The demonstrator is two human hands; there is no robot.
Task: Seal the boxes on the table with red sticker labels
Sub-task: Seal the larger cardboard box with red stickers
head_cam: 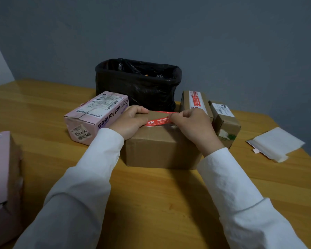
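A brown cardboard box [162, 150] stands in the middle of the wooden table [151, 194], right in front of me. Across its top lies a red sticker label [157, 121] with white print. My left hand [130, 121] grips the box's top left edge, thumb over the flap beside the label's left end. My right hand [192, 126] pinches the label's right end with curled fingers above the box top. Both arms wear white sleeves.
A pink "Contact lenses" box [95, 115] lies left of the brown box. Two small brown boxes [196, 101] [226, 123] sit to its right. Behind stands a bin with a black bag [136, 83]. White backing papers [276, 144] lie far right; another pink box [2, 177] stands at the left edge.
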